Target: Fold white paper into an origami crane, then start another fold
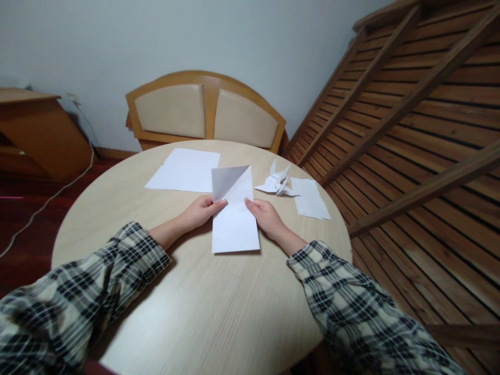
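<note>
A folded sheet of white paper [235,229] is held between my two hands above the middle of the round table. A slanting crease runs across its upper part, with a shaded triangle on the left. My left hand [203,210] grips the left edge, thumb on top and fingers mostly hidden behind. On the opposite edge, my right hand [266,215] pinches the paper the same way. Just to the right of the sheet sits a folded white paper figure [276,182] with pointed tips, untouched by either hand.
Flat white paper [183,171] lies at the back left of the pale wooden table [219,307]. Smaller white sheets [310,199] lie near the right rim. Behind stands a cream-panelled headboard [172,110]; wooden slats [410,130] lean at the right. A cable [50,200] trails on the left.
</note>
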`<state>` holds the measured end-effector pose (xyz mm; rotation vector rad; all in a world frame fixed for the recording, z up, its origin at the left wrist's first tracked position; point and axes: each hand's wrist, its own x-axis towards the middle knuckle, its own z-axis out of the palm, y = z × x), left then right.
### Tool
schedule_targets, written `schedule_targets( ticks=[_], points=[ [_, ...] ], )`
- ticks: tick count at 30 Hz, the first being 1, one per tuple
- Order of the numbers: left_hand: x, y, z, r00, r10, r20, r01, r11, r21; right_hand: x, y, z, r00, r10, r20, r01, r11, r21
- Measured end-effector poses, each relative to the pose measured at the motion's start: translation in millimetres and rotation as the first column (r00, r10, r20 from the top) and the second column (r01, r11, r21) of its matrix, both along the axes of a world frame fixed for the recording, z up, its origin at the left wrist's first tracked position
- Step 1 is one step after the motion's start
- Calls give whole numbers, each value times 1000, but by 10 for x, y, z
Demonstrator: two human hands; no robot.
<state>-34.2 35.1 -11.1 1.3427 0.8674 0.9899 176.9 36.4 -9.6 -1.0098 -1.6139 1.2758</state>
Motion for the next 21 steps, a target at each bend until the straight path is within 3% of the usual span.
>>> schedule_targets(
  ticks=[5,8,14,21],
  points=[
    [-27,52,-22,988,89,130,-81,995,-66,15,17,26,989,-104,-103,105,995,4],
    [-32,68,-8,970,121,212,-93,986,-139,48,45,18,989,-121,-86,131,983,125],
    [-23,30,28,967,105,232,-56,977,-206,89,56,-2,994,-10,112,-35,918,396],
    [-22,-15,93,982,14,188,26,977,-211,115,47,28,975,11,223,-124,857,499]
  ],
)
